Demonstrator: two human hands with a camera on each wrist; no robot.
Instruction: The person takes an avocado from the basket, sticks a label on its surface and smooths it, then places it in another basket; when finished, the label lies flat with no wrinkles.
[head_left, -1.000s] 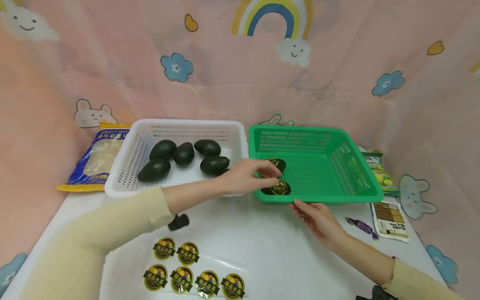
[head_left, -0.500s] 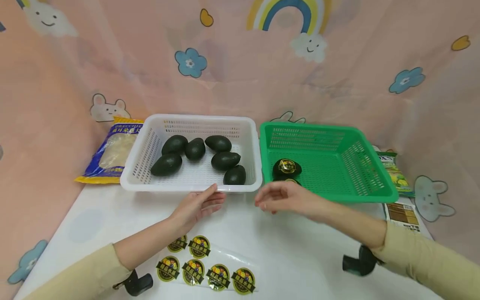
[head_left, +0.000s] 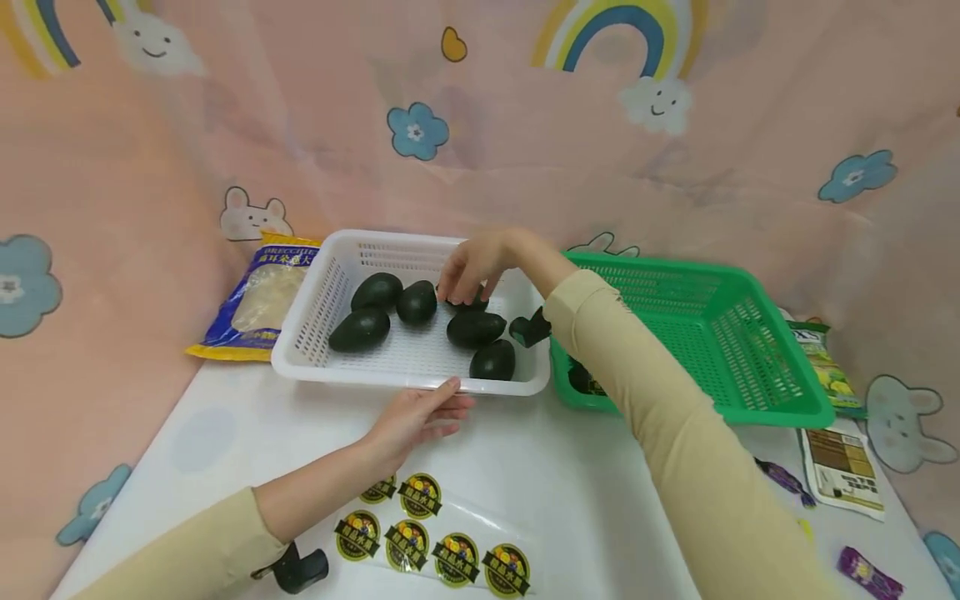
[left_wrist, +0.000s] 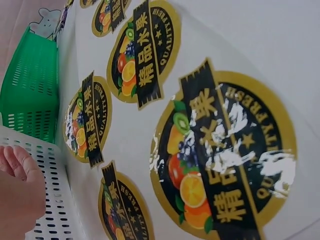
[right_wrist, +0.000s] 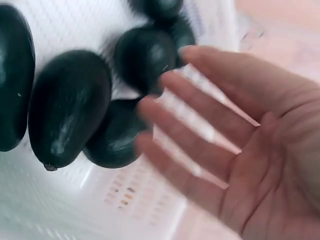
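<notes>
The right hand (head_left: 483,262) reaches down into the white basket (head_left: 414,352), at the dark green avocado (head_left: 471,302) in its far right part. This avocado is mostly hidden under the fingers in the head view, so I cannot tell its exact direction there. The neighbouring avocado (head_left: 476,330), just in front of it, lies on its side: its long axis goes almost from left to right, and the narrower end points to the right. The front avocado (head_left: 492,360) lies near the front wall. The three left avocados (head_left: 360,331) make a close group, and the nearest of them has its long axis rising a little towards the right.

The grip of the right hand is rather wide. In the right wrist view the fingers are extended, with clear gaps between them, and the blurred fingertips are very near the avocados; whether they touch one, I cannot tell. It is not closed around any fruit.

The left hand (head_left: 416,417) is at the front of the white basket. Its thumb touches the rim, and the other fingers are extended outside, below this rim; the grip is loose.

On the worktop (head_left: 592,508), the sticker sheet (head_left: 491,521) lies nearer to the person than the left hand.
</notes>
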